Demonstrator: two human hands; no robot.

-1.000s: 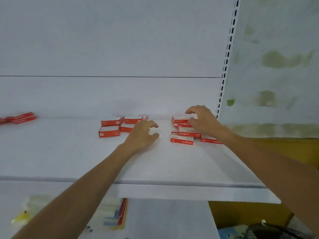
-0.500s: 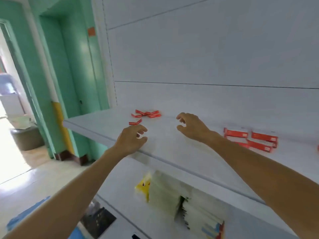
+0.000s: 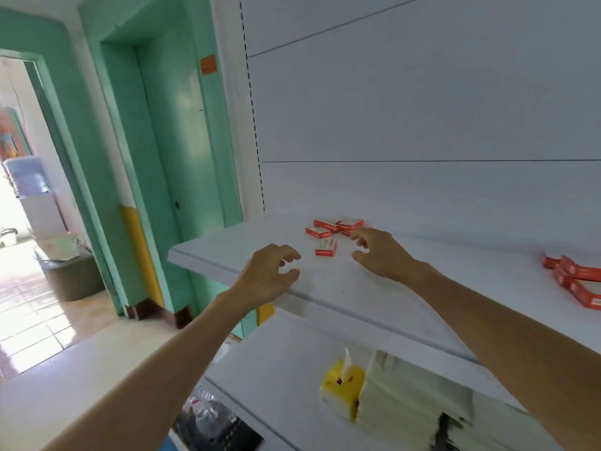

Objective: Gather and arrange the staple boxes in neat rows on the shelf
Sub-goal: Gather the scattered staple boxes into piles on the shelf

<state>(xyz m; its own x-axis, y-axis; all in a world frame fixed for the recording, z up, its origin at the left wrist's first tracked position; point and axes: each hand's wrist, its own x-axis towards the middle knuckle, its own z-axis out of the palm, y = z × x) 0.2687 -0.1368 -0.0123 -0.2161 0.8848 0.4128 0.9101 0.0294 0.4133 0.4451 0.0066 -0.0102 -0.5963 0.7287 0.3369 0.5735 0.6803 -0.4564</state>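
both hands reach over the white shelf (image 3: pixel 227 255) with fingers curled and loose, grasping nothing. the left hand (image 3: pixel 266 275) hovers near the front edge; the right hand (image 3: pixel 380 255) is just beside a small cluster of red staple boxes (image 3: pixel 335 226) near the shelf's left end. one lone box (image 3: pixel 326 248) lies between the hands. more red boxes (image 3: pixel 575 281) sit well apart at the right.

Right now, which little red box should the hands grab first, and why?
Probably the lone staple box. It lies apart from the loose cluster behind it, between the open left hand and open right hand, and neither hand is touching it. A short reach of the right hand could pinch it and slide it back to the others.
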